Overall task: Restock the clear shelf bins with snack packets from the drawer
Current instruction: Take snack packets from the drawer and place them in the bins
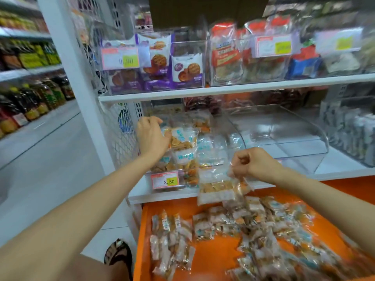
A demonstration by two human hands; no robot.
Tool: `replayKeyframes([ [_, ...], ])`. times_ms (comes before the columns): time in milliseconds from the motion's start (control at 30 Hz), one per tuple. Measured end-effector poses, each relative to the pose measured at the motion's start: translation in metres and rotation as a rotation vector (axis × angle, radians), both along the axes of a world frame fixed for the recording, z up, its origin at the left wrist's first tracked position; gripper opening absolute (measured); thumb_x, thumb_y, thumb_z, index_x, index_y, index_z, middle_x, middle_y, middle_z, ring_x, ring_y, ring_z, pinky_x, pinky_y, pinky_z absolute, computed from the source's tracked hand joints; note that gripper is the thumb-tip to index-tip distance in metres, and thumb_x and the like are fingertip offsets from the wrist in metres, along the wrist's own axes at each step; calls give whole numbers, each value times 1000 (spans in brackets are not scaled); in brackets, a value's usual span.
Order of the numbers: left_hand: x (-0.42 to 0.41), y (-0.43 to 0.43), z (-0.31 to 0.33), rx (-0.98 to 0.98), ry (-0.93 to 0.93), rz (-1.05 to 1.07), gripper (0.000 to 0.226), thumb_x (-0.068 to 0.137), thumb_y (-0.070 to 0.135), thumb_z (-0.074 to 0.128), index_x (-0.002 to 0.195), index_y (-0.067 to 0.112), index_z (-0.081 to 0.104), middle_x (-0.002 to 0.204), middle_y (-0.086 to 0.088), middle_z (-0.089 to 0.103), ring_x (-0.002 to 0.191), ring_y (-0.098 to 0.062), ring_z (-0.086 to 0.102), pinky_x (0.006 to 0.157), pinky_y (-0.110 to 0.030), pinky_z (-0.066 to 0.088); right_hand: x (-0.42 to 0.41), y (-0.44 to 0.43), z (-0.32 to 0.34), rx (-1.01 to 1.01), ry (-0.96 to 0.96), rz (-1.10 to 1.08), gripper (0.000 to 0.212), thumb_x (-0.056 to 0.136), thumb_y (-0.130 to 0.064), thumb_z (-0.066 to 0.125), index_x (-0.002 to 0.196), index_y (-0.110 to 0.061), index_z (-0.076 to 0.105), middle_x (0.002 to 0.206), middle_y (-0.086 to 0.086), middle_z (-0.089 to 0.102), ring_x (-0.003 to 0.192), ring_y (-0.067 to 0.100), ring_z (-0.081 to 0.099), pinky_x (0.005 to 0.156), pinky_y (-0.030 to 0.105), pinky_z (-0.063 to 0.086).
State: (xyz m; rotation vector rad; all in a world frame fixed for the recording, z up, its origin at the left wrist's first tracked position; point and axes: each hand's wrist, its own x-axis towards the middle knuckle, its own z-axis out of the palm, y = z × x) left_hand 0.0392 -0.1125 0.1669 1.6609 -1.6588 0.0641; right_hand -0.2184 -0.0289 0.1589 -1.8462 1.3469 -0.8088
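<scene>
Many bottles [34,102] left; price tag [165,180] fronts bin [190,182]

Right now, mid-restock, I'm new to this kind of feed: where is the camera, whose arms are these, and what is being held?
There is no machine here. One camera worn on a person's head looks down at their two bare arms. The left hand grips the top packet in the clear bin on the lower shelf. The right hand pinches a hanging packet by its upper edge, above the open orange drawer, where loose packets lie. A second clear bin sits to the right of the first.
</scene>
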Motion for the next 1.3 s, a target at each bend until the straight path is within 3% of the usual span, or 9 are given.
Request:
replayKeyframes([
  [100, -19, 28, 6, -131, -27, -325, 11, 87, 23, 59, 96, 16, 58, 94, 7, 52, 94, -14, 50, 84, -27, 40, 5, -2, 12, 16, -98, -20, 21, 76, 0, 74, 63, -6, 59, 56, 4, 62, 49, 8, 56, 54, 16, 48],
  [233, -37, 55, -3, 303, 10, -723, 13, 83, 37, 64, 86, 25, 59, 87, 9, 60, 84, -9, 54, 75, -28, 44, 11, -2, 17, 5, -187, -52, 22, 75, -1, 75, 62, -8, 58, 51, 0, 59, 45, 5, 53, 50, 14, 45],
  [433, -31, 54, -5, 384, 172, -758, 22, 74, 24, 75, 69, 23, 54, 78, -1, 55, 77, -20, 50, 76, -43, 44, 17, -3, 15, 9, -187, -71, 17, 71, 0, 77, 67, -5, 60, 56, 4, 61, 46, 6, 52, 46, 13, 43],
  [567, -17, 56, -4, 415, 164, -709, 24, 76, 21, 74, 69, 18, 51, 79, -7, 57, 79, -25, 53, 78, -39, 46, 7, -11, 19, 27, -191, -119, 15, 71, 3, 75, 68, -2, 61, 53, 1, 61, 44, 4, 53, 48, 16, 44],
  [767, 4, 61, -12, 525, 281, -617, 25, 84, 17, 67, 72, 14, 45, 61, -13, 44, 58, -24, 48, 55, -36, 42, -7, -15, 27, -28, -264, -265, 14, 70, 2, 75, 71, -1, 61, 51, -7, 65, 48, -4, 58, 48, 6, 39],
  [900, 9, 64, -15, 551, 318, -557, 22, 89, 18, 61, 78, 15, 42, 90, -31, 62, 78, -43, 66, 70, -52, 52, -6, -16, 28, -112, -324, -363, 16, 75, 2, 72, 68, -3, 58, 45, -9, 60, 36, -1, 43, 40, 11, 34],
  [1100, 10, 66, -5, 463, 428, -573, 17, 87, 9, 63, 84, 13, 47, 74, -14, 59, 69, -24, 57, 48, -17, 45, 10, -64, 31, -240, -387, -531, 25, 79, -2, 72, 62, -10, 55, 42, -6, 57, 36, 7, 53, 41, 20, 48],
  [1200, 11, 64, -6, 476, 427, -615, 17, 86, 8, 64, 95, 14, 51, 85, -20, 58, 76, -21, 57, 54, -15, 48, 23, -108, 25, -236, -322, -561, 25, 80, -2, 71, 62, -13, 57, 51, 0, 62, 45, 14, 63, 54, 33, 57],
  [1300, 13, 59, -10, 489, 370, -636, 20, 85, 10, 65, 97, 23, 55, 77, 5, 57, 72, -7, 57, 64, -19, 52, 36, -149, 24, -230, -47, -623, 3, 79, -9, 70, 82, -8, 70, 79, 14, 71, 78, 24, 69, 76, 36, 56],
])
